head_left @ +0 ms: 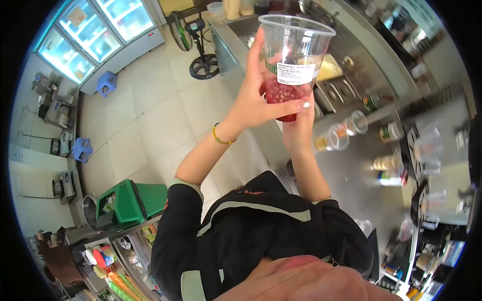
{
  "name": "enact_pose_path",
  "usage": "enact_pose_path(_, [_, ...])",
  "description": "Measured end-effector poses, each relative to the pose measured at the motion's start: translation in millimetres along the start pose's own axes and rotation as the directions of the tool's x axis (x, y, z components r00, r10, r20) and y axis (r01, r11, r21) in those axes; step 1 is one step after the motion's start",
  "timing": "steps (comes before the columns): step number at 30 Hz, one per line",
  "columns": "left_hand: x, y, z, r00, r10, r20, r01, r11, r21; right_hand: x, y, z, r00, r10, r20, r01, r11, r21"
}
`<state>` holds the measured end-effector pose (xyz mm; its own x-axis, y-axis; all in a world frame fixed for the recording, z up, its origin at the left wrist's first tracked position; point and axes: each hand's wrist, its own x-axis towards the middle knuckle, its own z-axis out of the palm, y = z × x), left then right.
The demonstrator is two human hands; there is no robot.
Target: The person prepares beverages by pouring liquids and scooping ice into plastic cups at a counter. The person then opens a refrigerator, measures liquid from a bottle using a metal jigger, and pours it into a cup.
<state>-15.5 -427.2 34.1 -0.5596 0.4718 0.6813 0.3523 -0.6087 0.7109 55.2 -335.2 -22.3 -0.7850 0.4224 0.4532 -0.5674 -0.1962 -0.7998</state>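
A clear plastic cup [296, 50] with a white printed label [295, 73] is held up near the top centre. Red or pink pieces fill its lower part, and its top has no lid. My left hand [258, 95] wraps round the cup's left side, its thumb across the front near the bottom. Under and behind the cup's base is my right hand [299, 123], touching it, its fingers partly hidden by the cup. A yellow band circles my left wrist.
Several cups, including one clear cup [355, 123], stand on the steel counter [351, 175] at right. Food trays [337, 93] sit behind. A green bin [150, 198], blue stools [106, 83], a fan [193, 35] and glass-door fridges [95, 30] are at left.
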Motion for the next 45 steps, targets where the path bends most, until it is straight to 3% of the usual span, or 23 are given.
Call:
enact_pose_path(4, [36.6, -26.4, -70.2, 0.996, 0.035, -0.078, -0.032, 0.999, 0.035, 67.3, 55.7, 28.4, 0.994, 0.103, 0.046, -0.108, 0.986, 0.131])
enact_pose_path(9, [102.7, -87.0, -134.0, 0.991, 0.054, -0.12, -0.039, 0.992, 0.122, 159.5, 121.4, 29.7, 0.994, 0.095, 0.05, -0.105, 0.959, 0.262])
enact_pose_path(12, [151.8, -118.3, -163.0, 0.985, 0.09, -0.148, -0.052, 0.969, 0.243, 221.0, 147.1, 28.2, 0.985, 0.173, 0.019, -0.174, 0.967, 0.185])
enact_pose_path(13, [167.4, -125.0, -170.0, 0.983, 0.037, -0.177, -0.01, 0.988, 0.155, 241.5, 153.2, 28.7, 0.989, 0.143, 0.031, -0.146, 0.978, 0.151])
enact_pose_path(19, [239.1, -185.0, -232.0, 0.986, 0.018, -0.165, 0.006, 0.99, 0.141, 333.0, 214.2, 16.5, 0.992, 0.118, 0.038, -0.119, 0.993, 0.013])
enact_pose_path(22, [254.4, -223.4, -268.6, 0.97, -0.051, -0.24, 0.057, 0.998, 0.02, 367.8, 236.4, 10.0, 0.99, 0.097, 0.106, -0.07, 0.969, -0.235])
enact_pose_path(23, [255.1, -241.5, -287.4, 0.965, -0.116, -0.236, 0.108, 0.993, -0.048, 378.5, 270.7, -12.4, 0.987, 0.045, 0.153, 0.028, 0.897, -0.44])
enact_pose_path(26, [247.4, -307.9, -351.8, 0.905, -0.384, -0.182, 0.385, 0.922, -0.033, 399.5, 281.7, -5.8, 0.944, 0.277, -0.18, -0.327, 0.862, -0.388])
enact_pose_path(29, [216.4, -415.7, -415.9, 0.886, -0.368, -0.284, 0.38, 0.925, -0.014, 422.1, 313.1, -26.3, 0.895, 0.295, -0.335, -0.413, 0.833, -0.367])
enact_pose_path(33, [197.3, -501.6, -493.9, 0.895, -0.36, -0.262, 0.441, 0.796, 0.413, 450.8, 345.5, -53.5, 0.832, 0.36, -0.422, -0.514, 0.785, -0.345])
enact_pose_path(34, [195.6, -515.0, -505.4, 0.894, -0.375, -0.245, 0.444, 0.816, 0.37, 452.2, 353.9, -60.4, 0.821, 0.377, -0.428, -0.536, 0.768, -0.351])
enact_pose_path(38, [207.0, -548.9, -533.1, 0.905, -0.381, -0.191, 0.422, 0.863, 0.277, 469.2, 347.1, -75.3, 0.889, 0.182, -0.42, -0.417, 0.7, -0.58])
enact_pose_path(39, [207.8, -547.3, -535.4, 0.906, -0.38, -0.187, 0.42, 0.864, 0.278, 475.4, 335.7, -76.1, 0.883, 0.135, -0.45, -0.391, 0.743, -0.543])
enact_pose_path(41, [211.6, -541.5, -540.5, 0.884, -0.435, -0.169, 0.465, 0.849, 0.249, 485.2, 314.8, -93.2, 0.898, -0.024, -0.44, -0.311, 0.671, -0.672])
enact_pose_path(43, [206.9, -535.5, -547.3, 0.85, -0.502, -0.162, 0.525, 0.834, 0.17, 496.8, 281.5, -99.9, 0.87, -0.088, -0.485, -0.309, 0.669, -0.676])
enact_pose_path(45, [200.4, -523.9, -558.7, 0.875, -0.478, -0.083, 0.469, 0.79, 0.396, 505.6, 253.8, -113.0, 0.839, -0.31, -0.448, -0.183, 0.615, -0.767])
